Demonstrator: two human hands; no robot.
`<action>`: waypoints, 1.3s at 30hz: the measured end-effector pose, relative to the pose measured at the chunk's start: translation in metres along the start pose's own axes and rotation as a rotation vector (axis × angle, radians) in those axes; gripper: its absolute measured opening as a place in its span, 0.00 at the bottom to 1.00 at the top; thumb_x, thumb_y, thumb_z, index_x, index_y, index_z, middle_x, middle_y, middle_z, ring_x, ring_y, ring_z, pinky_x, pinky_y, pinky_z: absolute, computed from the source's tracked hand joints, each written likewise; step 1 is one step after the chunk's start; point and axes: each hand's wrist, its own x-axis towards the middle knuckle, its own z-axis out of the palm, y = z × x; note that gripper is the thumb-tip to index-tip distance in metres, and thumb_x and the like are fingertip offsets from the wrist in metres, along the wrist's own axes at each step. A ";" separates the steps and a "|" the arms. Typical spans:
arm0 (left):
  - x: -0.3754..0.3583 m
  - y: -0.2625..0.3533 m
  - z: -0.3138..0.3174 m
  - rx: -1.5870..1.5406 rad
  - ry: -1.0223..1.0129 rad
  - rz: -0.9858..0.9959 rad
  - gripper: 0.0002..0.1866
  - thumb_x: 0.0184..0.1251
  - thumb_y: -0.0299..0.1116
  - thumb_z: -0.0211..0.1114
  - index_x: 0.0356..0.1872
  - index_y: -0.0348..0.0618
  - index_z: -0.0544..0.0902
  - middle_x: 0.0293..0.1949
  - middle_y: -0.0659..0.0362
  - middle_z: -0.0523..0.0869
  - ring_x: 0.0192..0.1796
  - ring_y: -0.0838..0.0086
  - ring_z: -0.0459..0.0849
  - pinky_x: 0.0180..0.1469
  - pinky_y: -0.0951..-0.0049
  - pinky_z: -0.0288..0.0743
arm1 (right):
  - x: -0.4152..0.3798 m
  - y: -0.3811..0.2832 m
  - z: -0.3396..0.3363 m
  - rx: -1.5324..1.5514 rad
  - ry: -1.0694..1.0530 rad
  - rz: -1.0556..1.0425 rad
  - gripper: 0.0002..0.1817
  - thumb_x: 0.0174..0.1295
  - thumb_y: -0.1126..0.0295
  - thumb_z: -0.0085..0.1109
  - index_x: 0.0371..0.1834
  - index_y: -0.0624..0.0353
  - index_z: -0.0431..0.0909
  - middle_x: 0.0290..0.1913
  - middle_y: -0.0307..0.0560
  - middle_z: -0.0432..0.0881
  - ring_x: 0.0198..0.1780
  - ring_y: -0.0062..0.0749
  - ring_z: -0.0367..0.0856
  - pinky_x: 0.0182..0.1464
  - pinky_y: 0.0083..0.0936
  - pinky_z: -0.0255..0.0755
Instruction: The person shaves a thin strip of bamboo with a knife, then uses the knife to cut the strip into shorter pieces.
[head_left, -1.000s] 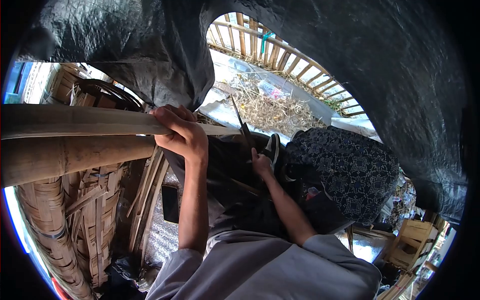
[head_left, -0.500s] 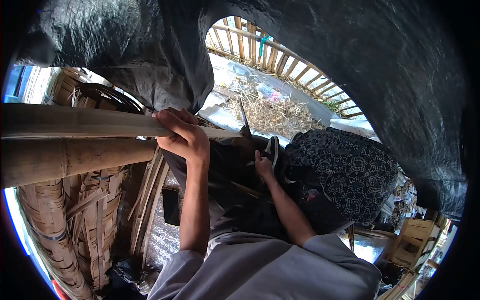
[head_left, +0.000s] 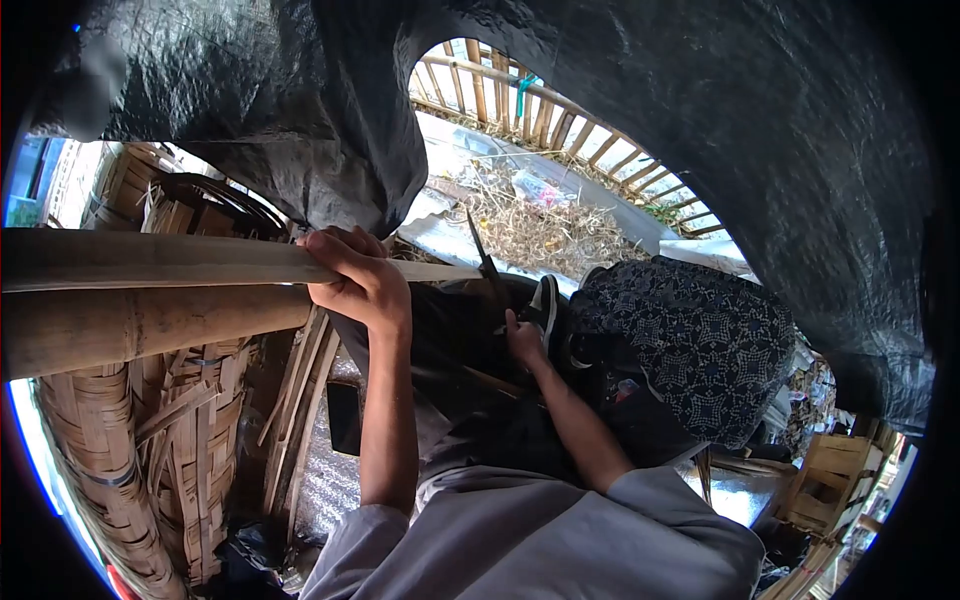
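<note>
My left hand (head_left: 362,278) is wrapped round a long pale bamboo strip (head_left: 200,262), which runs from the left edge towards the middle. A thicker bamboo pole (head_left: 160,322) lies just below the strip. Near the strip's far end, my right hand (head_left: 524,340) is closed on the handle of a knife (head_left: 477,240), whose dark blade points up and slightly left. The blade's lower part is at the strip's end; whether it cuts into it is too small to tell.
Woven bamboo baskets (head_left: 95,440) stand at the lower left, beside a dark phone (head_left: 344,418). Black sheeting (head_left: 780,130) hangs overhead. Shavings (head_left: 560,232) lie before a bamboo fence (head_left: 560,125). A patterned cloth (head_left: 690,350) is at the right, a wooden crate (head_left: 828,480) beyond.
The knife has shifted slightly left and down, its blade tilting further left. My left hand and the strip's near part have moved slightly down.
</note>
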 end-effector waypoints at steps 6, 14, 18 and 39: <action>-0.001 0.004 0.000 -0.024 0.025 -0.011 0.19 0.71 0.34 0.41 0.17 0.43 0.56 0.12 0.66 0.59 0.13 0.86 0.56 0.14 0.84 0.50 | 0.000 -0.025 -0.006 0.075 0.062 -0.005 0.39 0.60 0.39 0.29 0.31 0.67 0.79 0.31 0.68 0.77 0.43 0.60 0.75 0.49 0.43 0.66; -0.001 0.002 0.001 -0.024 0.021 -0.016 0.18 0.71 0.34 0.41 0.18 0.42 0.57 0.12 0.66 0.60 0.14 0.86 0.57 0.14 0.84 0.50 | -0.002 -0.014 0.003 0.117 0.066 -0.035 0.38 0.61 0.39 0.29 0.34 0.66 0.79 0.33 0.66 0.78 0.46 0.60 0.73 0.50 0.43 0.65; -0.004 0.002 0.001 -0.009 0.015 -0.019 0.17 0.71 0.32 0.42 0.18 0.42 0.57 0.12 0.66 0.61 0.14 0.87 0.56 0.14 0.85 0.50 | 0.005 -0.008 -0.006 -0.005 -0.026 0.030 0.39 0.59 0.37 0.29 0.35 0.65 0.79 0.35 0.65 0.78 0.46 0.59 0.74 0.50 0.43 0.66; -0.001 0.000 0.002 -0.133 0.061 -0.006 0.16 0.69 0.26 0.42 0.18 0.39 0.58 0.11 0.65 0.61 0.12 0.89 0.57 0.13 0.84 0.49 | 0.012 -0.018 -0.005 0.073 0.117 -0.032 0.39 0.61 0.38 0.29 0.25 0.67 0.78 0.25 0.64 0.78 0.37 0.58 0.77 0.44 0.40 0.69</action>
